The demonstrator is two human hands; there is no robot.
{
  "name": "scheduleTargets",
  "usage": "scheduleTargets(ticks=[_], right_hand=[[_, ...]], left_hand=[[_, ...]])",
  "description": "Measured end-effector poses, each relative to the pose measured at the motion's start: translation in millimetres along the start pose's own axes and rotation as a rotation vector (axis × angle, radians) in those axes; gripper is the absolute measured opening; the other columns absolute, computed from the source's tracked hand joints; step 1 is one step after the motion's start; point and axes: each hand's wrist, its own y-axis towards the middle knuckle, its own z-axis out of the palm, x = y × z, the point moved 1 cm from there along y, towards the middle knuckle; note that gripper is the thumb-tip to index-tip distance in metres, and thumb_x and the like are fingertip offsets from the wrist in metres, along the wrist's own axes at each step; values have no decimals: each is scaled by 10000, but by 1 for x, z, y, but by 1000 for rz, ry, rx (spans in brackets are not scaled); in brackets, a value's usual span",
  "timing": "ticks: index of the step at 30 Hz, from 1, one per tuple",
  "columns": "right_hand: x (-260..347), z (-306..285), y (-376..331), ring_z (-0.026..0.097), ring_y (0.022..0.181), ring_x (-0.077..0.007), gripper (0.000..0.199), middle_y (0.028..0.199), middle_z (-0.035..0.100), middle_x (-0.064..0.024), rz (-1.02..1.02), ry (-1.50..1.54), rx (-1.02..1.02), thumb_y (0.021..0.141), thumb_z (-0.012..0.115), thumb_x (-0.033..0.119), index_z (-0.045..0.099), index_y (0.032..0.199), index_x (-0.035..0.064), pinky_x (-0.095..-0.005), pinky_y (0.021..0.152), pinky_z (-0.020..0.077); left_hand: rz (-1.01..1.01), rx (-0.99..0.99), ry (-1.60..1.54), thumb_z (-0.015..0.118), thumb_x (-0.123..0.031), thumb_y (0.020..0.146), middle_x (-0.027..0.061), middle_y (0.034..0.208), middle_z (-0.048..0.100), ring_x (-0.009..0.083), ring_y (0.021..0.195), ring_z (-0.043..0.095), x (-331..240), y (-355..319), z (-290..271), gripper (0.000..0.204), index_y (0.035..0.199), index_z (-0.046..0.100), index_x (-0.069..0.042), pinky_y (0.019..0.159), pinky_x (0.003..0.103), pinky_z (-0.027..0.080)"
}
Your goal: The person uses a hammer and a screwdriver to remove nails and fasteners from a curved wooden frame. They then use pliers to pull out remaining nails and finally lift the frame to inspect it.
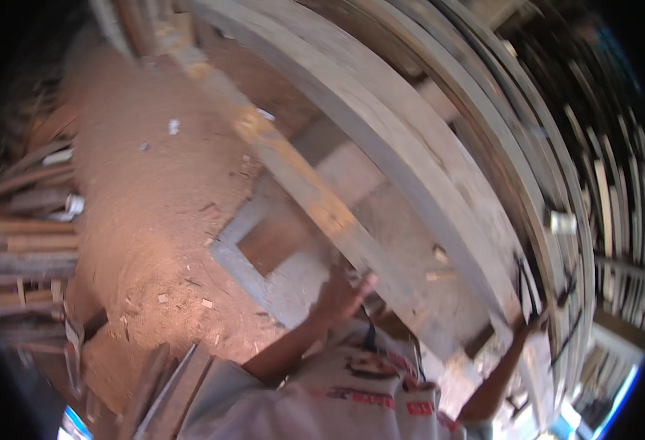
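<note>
A long narrow wooden beam (293,172) with yellow-orange patches runs slantwise from the far left toward my body. My left hand (343,293) is at the near part of this beam, its thumb over the edge and its other fingers blurred against the side; it appears to grip it. Stretched out to the right, my right hand (533,324) is at the edge of the long grey timber bench (440,180), close to dark, thin, curved pieces (529,286). Blur hides its fingers and whether anything is in them.
Brown ground (146,198) strewn with sawdust and scraps spreads at the left. Stacked boards (29,242) line the left side; more planks (165,389) lie near my left elbow. A grey slab with a square opening (242,235) sits below the beam. Upright timber strips (605,191) stand far right.
</note>
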Motion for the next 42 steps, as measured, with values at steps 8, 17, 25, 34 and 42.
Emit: scheduleTargets(ticks=[8, 17, 25, 34, 42], right_hand=[[130, 43, 14, 302, 558, -183, 809, 529, 303, -86, 402, -377, 102, 903, 781, 609, 428, 544, -24, -459, 537, 288], [150, 50, 10, 357, 556, -266, 750, 544, 399, -180, 366, -448, 168, 966, 675, 619, 511, 605, -18, -496, 578, 343], [190, 43, 23, 579, 721, -464, 689, 759, 608, -318, 586, -371, 235, 994, 603, 615, 640, 769, -36, -533, 727, 461], [184, 34, 16, 571, 693, -416, 592, 755, 633, -283, 516, -124, 215, 1013, 637, 525, 657, 824, -35, -492, 688, 467], [172, 30, 8, 619, 844, -419, 656, 875, 662, -264, 323, 83, 249, 992, 634, 590, 665, 943, -64, -504, 805, 483]], left_hand=[[164, -17, -145, 588, -433, 1029, 239, 1386, 561, 330, 1249, 577, -26, 8, 3, 713, 1501, 382, 60, 1074, 436, 458], [204, -37, 57, 576, -403, 1031, 263, 1380, 572, 374, 1232, 583, -12, 10, -6, 679, 1493, 409, 65, 1083, 447, 442], [80, -129, -35, 378, -684, 1054, 186, 1528, 505, 335, 1394, 530, 21, 17, -4, 860, 1596, 351, -17, 1140, 486, 431], [70, -170, -55, 338, -882, 952, 241, 1503, 533, 366, 1344, 574, 47, 26, -12, 1093, 1596, 345, 1, 1086, 510, 489], [-193, -221, 342, 359, -727, 1051, 189, 1002, 737, 308, 887, 683, 186, -80, 20, 788, 1022, 696, -15, 804, 481, 534]])
